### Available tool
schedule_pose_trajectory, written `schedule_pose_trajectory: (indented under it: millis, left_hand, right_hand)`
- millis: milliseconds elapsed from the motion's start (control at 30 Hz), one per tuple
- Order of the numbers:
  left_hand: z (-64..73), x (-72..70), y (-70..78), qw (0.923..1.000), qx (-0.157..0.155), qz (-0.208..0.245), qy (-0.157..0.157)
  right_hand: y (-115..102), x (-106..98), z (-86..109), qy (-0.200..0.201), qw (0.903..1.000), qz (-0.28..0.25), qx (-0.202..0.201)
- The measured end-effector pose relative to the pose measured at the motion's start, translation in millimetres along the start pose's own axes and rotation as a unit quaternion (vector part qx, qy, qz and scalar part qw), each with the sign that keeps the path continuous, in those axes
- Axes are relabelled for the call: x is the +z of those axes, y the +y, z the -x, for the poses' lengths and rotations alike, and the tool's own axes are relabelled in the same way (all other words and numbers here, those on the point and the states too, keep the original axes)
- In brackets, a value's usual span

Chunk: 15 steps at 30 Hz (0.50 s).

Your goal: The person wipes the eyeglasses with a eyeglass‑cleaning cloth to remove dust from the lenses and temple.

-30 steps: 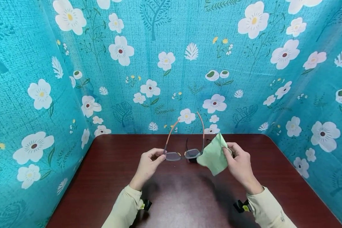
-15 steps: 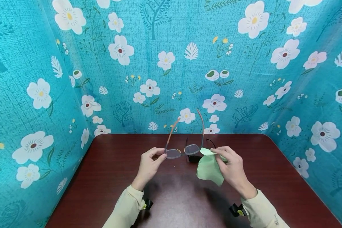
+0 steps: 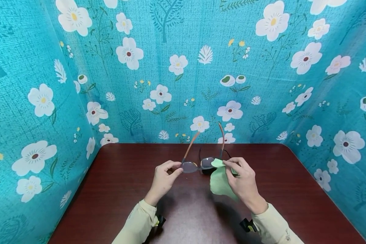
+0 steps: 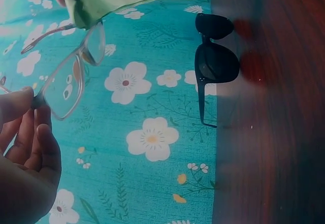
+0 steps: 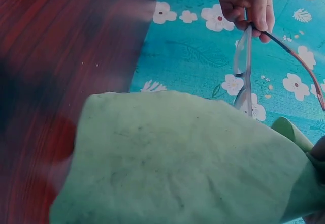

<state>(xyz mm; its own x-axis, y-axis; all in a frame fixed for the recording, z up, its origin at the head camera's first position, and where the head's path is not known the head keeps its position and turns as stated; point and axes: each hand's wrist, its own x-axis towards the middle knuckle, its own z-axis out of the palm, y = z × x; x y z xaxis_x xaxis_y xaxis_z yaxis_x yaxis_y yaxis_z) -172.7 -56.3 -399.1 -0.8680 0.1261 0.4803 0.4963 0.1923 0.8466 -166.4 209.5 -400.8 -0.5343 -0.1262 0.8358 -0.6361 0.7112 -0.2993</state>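
Observation:
Thumb and fingers of my left hand [image 3: 164, 179] pinch a pair of eyeglasses [image 3: 189, 167] at the left hinge corner. The glasses are held up off the table, their orange-brown temples unfolded and pointing away. My right hand [image 3: 243, 179] pinches a light green cloth [image 3: 221, 183] by its upper edge; the rest hangs down. A fold of the cloth overlaps the outer edge of the right lens in the head view. In the right wrist view the cloth [image 5: 167, 153] hides most of the right hand and the glasses' near end.
Black sunglasses [image 4: 218, 64] stand on the dark red-brown table [image 3: 116, 196] behind the eyeglasses, partly hidden in the head view. Blue flowered cloth [image 3: 158, 67] walls the table at the back and sides. Each wrist wears a small black camera mount.
My right hand has moved left and brought the cloth's folded edge to the right lens. The left hand and eyeglasses have shifted slightly right.

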Motion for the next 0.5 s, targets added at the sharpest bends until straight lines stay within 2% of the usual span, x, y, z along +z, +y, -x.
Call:
schedule_pose_trajectory:
  millis: [100,200,333,433,500]
  left_hand:
    - [0.3,1.0,-0.3,1.0,0.001,-0.003,-0.002]
    - [0.6,2.6,-0.5,1.0,0.006,-0.006,-0.002]
    - [1.1,4.4,0.3,0.9999,0.014,-0.007,-0.006]
    - [1.5,5.2,1.6,0.9998,0.016,-0.005,-0.011]
    - [1.7,5.7,2.2,0.9998,0.016,-0.004,-0.011]
  right_hand:
    - [-2,2,-0.8,0.017,0.9998,-0.001,-0.01]
    - [-2,6,-1.1,0.017,0.9987,0.005,-0.047]
    - [-4,12,2.3,-0.022,0.9952,0.022,-0.092]
    - [-5,14,4.9,-0.05,0.9927,0.03,-0.105]
    - [-6,16,5.6,-0.054,0.9915,0.034,-0.113]
